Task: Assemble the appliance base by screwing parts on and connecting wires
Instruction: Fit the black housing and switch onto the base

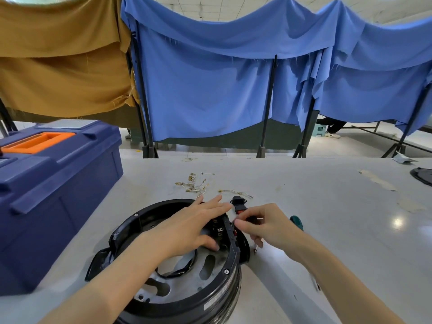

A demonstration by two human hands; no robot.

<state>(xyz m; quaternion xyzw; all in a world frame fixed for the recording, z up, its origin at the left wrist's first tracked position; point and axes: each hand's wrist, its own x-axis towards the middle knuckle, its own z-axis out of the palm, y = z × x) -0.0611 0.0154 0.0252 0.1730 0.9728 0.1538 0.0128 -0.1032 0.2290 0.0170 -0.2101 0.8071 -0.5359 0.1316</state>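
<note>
Pale grey and smooth, with a few scuffed patches and a faint sheen, the table [304,206] ran up to a screen of loose blue cloth [210,90] draped in soft folds over thin black metal stands [267,108]. A mustard cloth [58,66] hung at the left. A blocky navy plastic toolbox [58,183] with an orange recessed handle [38,140] stood on the table's left side.

The appliance base [177,298] sat on the near middle of the table. It was a round glossy black plastic ring around a dull silvery metal plate [163,284] pierced with oval cut-outs, and a thin black cable [177,273] looped across that plate.

The left hand [187,228] lay over the base's far rim, fingers straight and pressed flat, thumb tucked down inside the ring. The right hand [268,225] was at the rim's right edge with its fingers curled, pinching a small dark part [253,217] with a pale tip. Its forefinger touched the black panel on the rim.

A green screwdriver handle [297,222] showed just behind the right hand. Just beyond the fingertips lay a boxy black socket [236,200] and a red switch [240,209]. Farther back were scattered thin wires [194,183] with brass-coloured terminals. A flat black rounded piece [423,175] lay at the table's right edge.
</note>
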